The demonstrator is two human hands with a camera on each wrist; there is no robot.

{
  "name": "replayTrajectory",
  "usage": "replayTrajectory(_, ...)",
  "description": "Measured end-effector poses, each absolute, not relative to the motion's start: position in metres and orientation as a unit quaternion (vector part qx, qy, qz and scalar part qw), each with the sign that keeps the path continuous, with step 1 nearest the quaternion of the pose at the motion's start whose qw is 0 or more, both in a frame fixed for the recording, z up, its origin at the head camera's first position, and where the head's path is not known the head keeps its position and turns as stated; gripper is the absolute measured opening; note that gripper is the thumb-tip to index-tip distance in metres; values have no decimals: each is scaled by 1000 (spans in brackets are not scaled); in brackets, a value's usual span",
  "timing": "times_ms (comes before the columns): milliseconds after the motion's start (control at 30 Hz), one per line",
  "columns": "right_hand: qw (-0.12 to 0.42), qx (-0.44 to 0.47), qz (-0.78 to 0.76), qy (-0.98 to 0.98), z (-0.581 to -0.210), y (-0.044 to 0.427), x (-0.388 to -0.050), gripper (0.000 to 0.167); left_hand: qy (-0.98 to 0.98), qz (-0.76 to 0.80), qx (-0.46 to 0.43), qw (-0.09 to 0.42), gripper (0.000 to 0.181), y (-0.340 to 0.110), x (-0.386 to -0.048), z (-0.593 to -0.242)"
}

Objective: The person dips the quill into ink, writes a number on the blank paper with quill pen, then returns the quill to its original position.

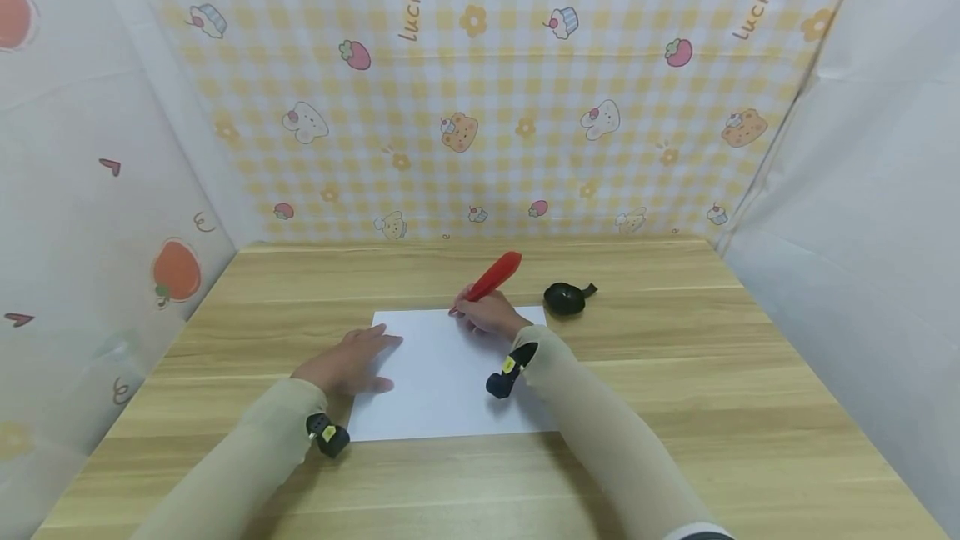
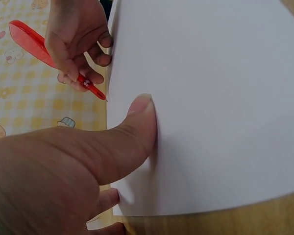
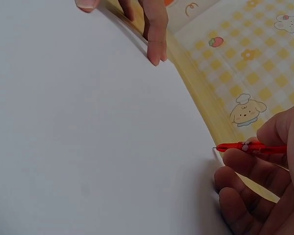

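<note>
A blank white sheet of paper (image 1: 442, 390) lies on the wooden table. My right hand (image 1: 491, 315) pinches a red feather-shaped pen (image 1: 498, 275) near its tip, at the paper's far edge. In the right wrist view the tip of the pen (image 3: 235, 147) points at that edge; whether it touches the sheet I cannot tell. My left hand (image 1: 352, 362) rests on the left edge of the paper with its fingers spread. The left wrist view shows its thumb on the sheet (image 2: 210, 98).
Right of the paper's far corner sits a small round black object (image 1: 565, 298) with a short tail. Behind the wooden table (image 1: 645, 373) hangs a yellow checked cloth (image 1: 495, 82) with cartoon prints. White sheeting (image 1: 862, 190) bounds both sides.
</note>
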State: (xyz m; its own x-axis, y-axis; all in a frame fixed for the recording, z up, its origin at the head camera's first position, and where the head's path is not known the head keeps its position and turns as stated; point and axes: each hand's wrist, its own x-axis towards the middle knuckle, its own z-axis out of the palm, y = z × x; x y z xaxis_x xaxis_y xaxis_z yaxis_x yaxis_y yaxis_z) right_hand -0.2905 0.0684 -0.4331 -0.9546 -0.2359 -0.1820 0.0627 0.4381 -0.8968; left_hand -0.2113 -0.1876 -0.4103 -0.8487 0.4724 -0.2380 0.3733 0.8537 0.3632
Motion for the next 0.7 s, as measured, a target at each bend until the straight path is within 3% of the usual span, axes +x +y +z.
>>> replayTrajectory(700, 166, -44, -539, 825, -433, 69, -290, 10, 950, 147, 221, 164, 69, -186, -210, -408)
